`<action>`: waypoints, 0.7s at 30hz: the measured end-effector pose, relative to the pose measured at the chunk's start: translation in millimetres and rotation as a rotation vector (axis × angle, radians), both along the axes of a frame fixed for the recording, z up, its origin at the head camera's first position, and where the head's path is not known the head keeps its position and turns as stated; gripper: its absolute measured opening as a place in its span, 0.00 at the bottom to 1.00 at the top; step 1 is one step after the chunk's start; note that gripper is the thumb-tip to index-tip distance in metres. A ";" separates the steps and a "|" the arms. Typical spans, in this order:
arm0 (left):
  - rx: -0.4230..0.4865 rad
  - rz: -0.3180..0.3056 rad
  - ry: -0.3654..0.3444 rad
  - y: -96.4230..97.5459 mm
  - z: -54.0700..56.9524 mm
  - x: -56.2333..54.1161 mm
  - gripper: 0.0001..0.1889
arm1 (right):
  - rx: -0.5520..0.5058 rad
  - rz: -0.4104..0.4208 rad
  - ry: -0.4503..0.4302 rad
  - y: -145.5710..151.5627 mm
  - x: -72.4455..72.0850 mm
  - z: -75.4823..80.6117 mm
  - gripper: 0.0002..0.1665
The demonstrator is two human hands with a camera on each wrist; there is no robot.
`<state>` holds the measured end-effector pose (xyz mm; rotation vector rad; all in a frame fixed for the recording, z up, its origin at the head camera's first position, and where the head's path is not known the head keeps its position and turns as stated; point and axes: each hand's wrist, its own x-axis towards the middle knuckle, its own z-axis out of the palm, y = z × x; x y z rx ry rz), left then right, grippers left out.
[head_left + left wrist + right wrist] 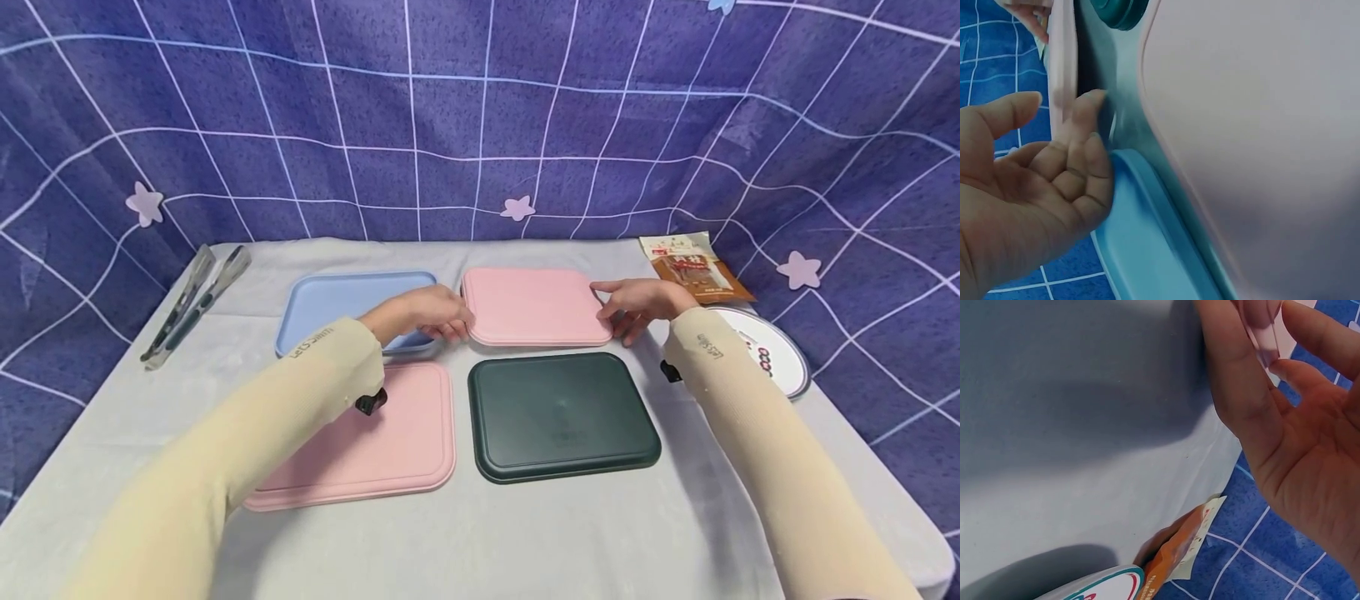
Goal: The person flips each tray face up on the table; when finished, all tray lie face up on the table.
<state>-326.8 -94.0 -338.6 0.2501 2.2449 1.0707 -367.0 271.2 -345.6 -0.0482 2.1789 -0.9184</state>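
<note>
A pink rectangular tray [532,304] at the back right of the table is held at its two short sides. My left hand [441,310] grips its left edge; in the left wrist view, the left hand [1054,181] has bent fingers at that edge, with the thumb on the other side. My right hand [637,304] holds the right edge; in the right wrist view, the right hand [1310,425] has thumb and fingers around the tray's corner [1263,337]. Dark shadow shows under the tray in the left wrist view.
A dark green tray [562,417] lies in front, a second pink tray [405,433] at front left, and a light blue tray [330,300] behind it. Tongs [202,300] lie far left. At right are a food packet [693,267] and a round white plate [783,358].
</note>
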 end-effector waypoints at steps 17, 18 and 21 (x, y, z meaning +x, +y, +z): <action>0.062 0.134 0.185 13.4 0.1 18.8 0.10 | -0.014 -0.034 0.002 3.6 0.7 -1.4 0.51; 0.060 0.145 0.195 14.0 -0.4 19.2 0.12 | -0.016 -0.031 0.000 3.7 0.5 -1.3 0.52; 0.071 0.182 0.223 15.5 -2.5 19.4 0.20 | -0.019 -0.028 -0.005 3.9 0.6 -0.9 0.52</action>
